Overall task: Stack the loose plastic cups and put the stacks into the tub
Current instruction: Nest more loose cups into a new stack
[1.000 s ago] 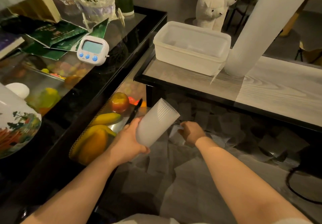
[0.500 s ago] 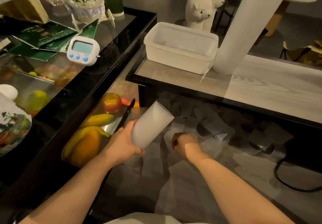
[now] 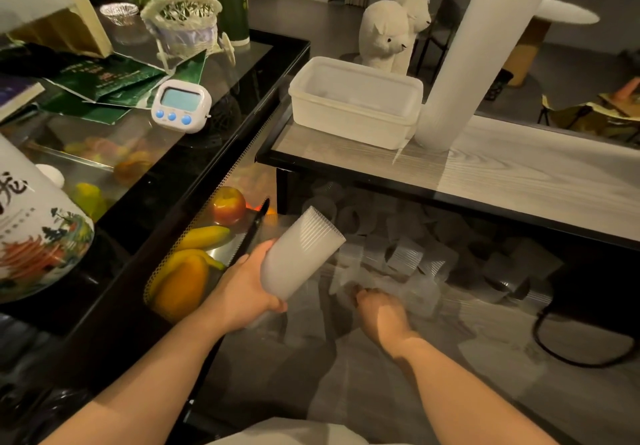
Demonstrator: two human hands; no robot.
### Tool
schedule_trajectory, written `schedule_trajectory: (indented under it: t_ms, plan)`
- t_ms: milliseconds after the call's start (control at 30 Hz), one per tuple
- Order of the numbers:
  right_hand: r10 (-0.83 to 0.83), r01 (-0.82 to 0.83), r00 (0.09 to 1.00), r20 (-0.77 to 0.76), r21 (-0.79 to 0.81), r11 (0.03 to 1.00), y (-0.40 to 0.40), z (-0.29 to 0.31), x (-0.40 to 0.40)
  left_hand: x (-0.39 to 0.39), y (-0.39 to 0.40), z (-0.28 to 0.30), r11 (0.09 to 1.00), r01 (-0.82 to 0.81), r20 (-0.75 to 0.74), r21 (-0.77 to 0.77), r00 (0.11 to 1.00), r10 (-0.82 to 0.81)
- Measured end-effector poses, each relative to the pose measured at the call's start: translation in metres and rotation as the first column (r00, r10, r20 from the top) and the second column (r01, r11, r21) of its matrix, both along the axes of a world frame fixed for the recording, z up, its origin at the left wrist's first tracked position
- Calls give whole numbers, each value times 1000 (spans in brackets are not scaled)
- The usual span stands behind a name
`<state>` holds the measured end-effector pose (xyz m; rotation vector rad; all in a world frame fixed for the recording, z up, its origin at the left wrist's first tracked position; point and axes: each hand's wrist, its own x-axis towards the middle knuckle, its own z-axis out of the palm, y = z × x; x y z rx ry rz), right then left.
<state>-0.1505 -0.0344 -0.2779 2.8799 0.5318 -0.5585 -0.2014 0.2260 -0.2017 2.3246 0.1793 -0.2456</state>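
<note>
Down at six o'clock our left hand [image 3: 242, 292] grips the tilted stack [image 3: 299, 257]—loosen, and cups slide out. Our right hand [image 3: 379, 309] curls among loose cups [image 3: 415, 259]; whether it holds one we cannot tell—fumbling scatters them, far from the tub [image 3: 353, 105] at twelve.

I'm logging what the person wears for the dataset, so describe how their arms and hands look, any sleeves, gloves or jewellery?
Both forearms are bare up to the frame's bottom edge, with no sleeves showing. The left hand and right hand wear no gloves, and no rings, watch or bracelet are visible.
</note>
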Motion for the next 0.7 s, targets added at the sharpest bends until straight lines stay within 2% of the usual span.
schedule_trajectory:
  t_ms: [167, 267, 367, 433, 533, 600, 633, 700]
  plan:
    - [-129, 126, 992, 4, 177, 976, -2, -1, -12, -6, -2, -1, 999, 23, -10, 31, 1000, -23]
    - [-317, 340, 940, -123, 378, 861, -5, 0, -14, -8, -2, -2, 999, 36, -16, 37, 999, -36]
    - [-454, 488, 865, -216, 576, 656, -6, 9, -15, -6, -5, -2, 998, 45, -21, 39, 999, -45]
    - [-518, 527, 814, -264, 710, 467, -7, 25, -16, -5, -6, -2, 998, 51, -22, 47, 999, -50]
    - [-573, 387, 774, -269, 918, 92, -14, 63, -16, -4, -9, -2, 996, 66, -36, 58, 997, -64]
    - [-559, 312, 758, -336, 940, -142, -19, 92, -15, -2, -11, -1, 994, 85, -48, 63, 995, -82]
    - [-534, 284, 765, -360, 933, -221, -21, 104, -15, -2, -14, 0, 994, 94, -53, 62, 994, -91]
    - [-480, 255, 795, -372, 922, -292, -23, 125, -14, -1, -19, 3, 992, 113, -61, 62, 992, -109]
